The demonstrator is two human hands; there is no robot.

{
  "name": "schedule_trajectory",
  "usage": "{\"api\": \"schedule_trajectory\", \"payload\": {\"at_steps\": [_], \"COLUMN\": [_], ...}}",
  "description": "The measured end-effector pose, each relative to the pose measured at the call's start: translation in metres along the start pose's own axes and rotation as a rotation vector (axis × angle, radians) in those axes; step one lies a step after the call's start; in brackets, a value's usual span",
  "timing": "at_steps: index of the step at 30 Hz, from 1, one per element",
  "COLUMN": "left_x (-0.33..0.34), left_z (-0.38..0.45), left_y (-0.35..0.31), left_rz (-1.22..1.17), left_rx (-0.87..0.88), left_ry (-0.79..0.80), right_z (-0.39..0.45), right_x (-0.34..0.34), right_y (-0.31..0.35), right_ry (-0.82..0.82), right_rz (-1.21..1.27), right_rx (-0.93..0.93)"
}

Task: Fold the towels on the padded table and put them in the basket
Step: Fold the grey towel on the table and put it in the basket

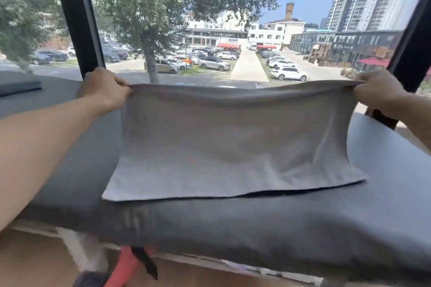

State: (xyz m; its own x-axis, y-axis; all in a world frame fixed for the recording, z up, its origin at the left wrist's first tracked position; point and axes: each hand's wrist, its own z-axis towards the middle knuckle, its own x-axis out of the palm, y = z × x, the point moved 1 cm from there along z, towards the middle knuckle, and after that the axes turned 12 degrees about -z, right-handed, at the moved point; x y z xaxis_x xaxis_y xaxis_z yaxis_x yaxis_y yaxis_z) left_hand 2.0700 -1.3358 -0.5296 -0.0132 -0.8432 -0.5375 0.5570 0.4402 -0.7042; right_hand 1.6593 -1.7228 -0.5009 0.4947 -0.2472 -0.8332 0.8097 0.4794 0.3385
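Observation:
A light grey towel [228, 144] is stretched out in front of me over the dark padded table [233, 223]. Its far edge is lifted off the pad and pulled taut, while its near edge lies flat on the table. My left hand [102, 86] pinches the far left corner. My right hand [377, 91] pinches the far right corner. The towel looks doubled, with a second layer showing along the near right edge. No basket is in view.
A large window with dark frame posts [77, 18] stands just behind the table. A flat dark pad [18, 82] lies at the far left. Below the table's front edge are a red object with a black strap [130, 265] and brown flooring.

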Motion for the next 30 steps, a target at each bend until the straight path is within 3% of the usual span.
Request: {"api": "schedule_trajectory", "payload": {"at_steps": [3,5,8,13,17,20,24,26,28,30], "left_x": [-0.021,-0.028,-0.031,-0.029,-0.036,-0.041,-0.052,-0.055,-0.053,-0.044], "left_z": [0.006,0.006,-0.008,-0.058,-0.096,-0.115,-0.129,-0.132,-0.133,-0.130], "left_y": [-0.031,-0.040,-0.026,0.031,0.064,0.074,0.074,0.068,0.064,0.062], "left_rz": [-0.213,-0.344,-0.398,-0.321,-0.256,-0.178,0.036,0.107,0.125,0.131], "left_rx": [0.051,0.112,0.101,0.042,-0.002,0.000,-0.012,-0.025,-0.049,-0.034], "left_ry": [-0.210,-0.236,-0.147,0.210,0.396,0.629,0.881,0.923,0.888,0.731], "right_z": [0.012,0.014,-0.001,-0.054,-0.079,-0.099,-0.104,-0.097,-0.100,-0.104], "right_x": [-0.022,-0.028,-0.022,-0.006,0.009,0.011,0.007,0.002,-0.013,-0.021], "right_y": [0.000,-0.008,-0.032,-0.085,-0.122,-0.126,-0.130,-0.129,-0.112,-0.083], "right_ry": [-0.292,-0.358,-0.192,0.427,0.642,0.830,0.935,0.992,1.006,0.907], "right_rz": [0.229,0.311,0.393,0.378,0.178,0.054,-0.239,-0.381,-0.543,-0.653], "right_rx": [0.071,0.058,0.048,0.023,0.003,-0.057,-0.136,-0.155,-0.166,-0.216]}}
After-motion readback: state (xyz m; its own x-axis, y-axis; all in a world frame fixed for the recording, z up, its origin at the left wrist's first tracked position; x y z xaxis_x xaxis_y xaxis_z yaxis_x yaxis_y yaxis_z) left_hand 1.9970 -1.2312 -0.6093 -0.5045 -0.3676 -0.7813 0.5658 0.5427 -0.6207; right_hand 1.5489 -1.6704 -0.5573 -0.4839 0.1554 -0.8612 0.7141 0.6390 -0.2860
